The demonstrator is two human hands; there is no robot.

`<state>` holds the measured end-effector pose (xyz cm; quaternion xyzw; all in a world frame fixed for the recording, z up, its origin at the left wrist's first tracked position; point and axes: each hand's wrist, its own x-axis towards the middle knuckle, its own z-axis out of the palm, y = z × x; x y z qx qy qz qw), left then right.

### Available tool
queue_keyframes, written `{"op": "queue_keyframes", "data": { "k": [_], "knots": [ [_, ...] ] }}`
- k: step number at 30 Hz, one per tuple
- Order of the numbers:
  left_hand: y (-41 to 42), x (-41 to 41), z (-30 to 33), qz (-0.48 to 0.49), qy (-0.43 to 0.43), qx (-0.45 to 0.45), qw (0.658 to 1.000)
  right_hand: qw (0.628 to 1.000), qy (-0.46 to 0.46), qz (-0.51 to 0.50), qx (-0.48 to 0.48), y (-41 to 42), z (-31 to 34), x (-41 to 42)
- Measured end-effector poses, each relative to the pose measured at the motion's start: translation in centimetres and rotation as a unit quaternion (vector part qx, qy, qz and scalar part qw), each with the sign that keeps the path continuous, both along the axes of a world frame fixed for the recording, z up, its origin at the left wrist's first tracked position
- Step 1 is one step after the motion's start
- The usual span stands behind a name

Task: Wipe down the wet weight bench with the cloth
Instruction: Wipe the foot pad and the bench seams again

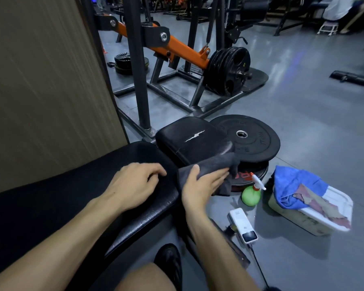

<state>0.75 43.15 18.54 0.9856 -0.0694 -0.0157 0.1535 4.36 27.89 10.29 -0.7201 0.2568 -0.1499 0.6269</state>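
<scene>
The black padded weight bench (pixel 76 198) runs from lower left toward the centre, with a separate torn seat pad (pixel 189 135) at its far end. My left hand (pixel 132 183) rests flat on the bench pad, fingers curled a little at the pad's end. My right hand (pixel 202 185) presses a dark grey cloth (pixel 216 164) against the right edge of the bench, where the pad meets the seat. The cloth drapes over that edge and hangs down past my fingers.
Black weight plates (pixel 254 139) lie stacked on the floor beside the seat. A green spray bottle (pixel 251 195), a white power bank (pixel 243 225) with a cable, and a white tub (pixel 307 219) holding blue and pink rags stand at the right. A plate-loaded machine (pixel 177 49) stands behind.
</scene>
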Motion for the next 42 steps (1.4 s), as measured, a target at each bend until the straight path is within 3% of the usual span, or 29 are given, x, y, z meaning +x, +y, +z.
{"op": "queue_keyframes", "data": {
  "k": [9,14,20,26,28,30,33,36,39,42],
  "knots": [
    [-1.6,3.4,-2.1,-0.068,-0.009,-0.019,0.997,0.994,0.087,-0.007,-0.06,-6.0,1.6,7.1],
    [-0.8,1.2,-2.9,-0.064,-0.026,-0.04,0.997,0.979,0.155,0.069,-0.111,-9.3,3.7,8.8],
    [-0.8,1.9,-2.6,-0.056,-0.041,-0.053,0.996,0.953,0.085,0.146,-0.25,-8.7,2.7,5.5],
    [-1.7,5.7,-3.2,-0.056,-0.047,-0.046,0.996,0.952,0.066,0.207,-0.216,-12.5,2.2,10.5],
    [-1.5,6.6,-3.4,-0.055,-0.06,-0.054,0.995,0.933,0.091,0.224,-0.265,-12.9,2.7,12.2],
    [-1.1,7.1,-3.3,-0.057,-0.055,-0.065,0.995,0.894,0.086,0.232,-0.374,-12.2,3.2,12.7],
    [-0.3,7.3,-2.9,-0.047,-0.038,-0.094,0.994,0.771,0.008,0.302,-0.561,-8.6,4.0,10.5],
    [0.3,7.6,-2.8,-0.002,-0.066,-0.123,0.99,0.69,-0.075,0.408,-0.593,-4.9,4.0,7.9],
    [1.0,8.3,-3.0,0.045,-0.09,-0.143,0.985,0.672,-0.071,0.447,-0.586,-3.0,3.9,10.4],
    [1.1,8.4,-3.0,0.065,-0.085,-0.15,0.983,0.711,-0.022,0.423,-0.561,-1.4,4.2,16.3]
  ]
}}
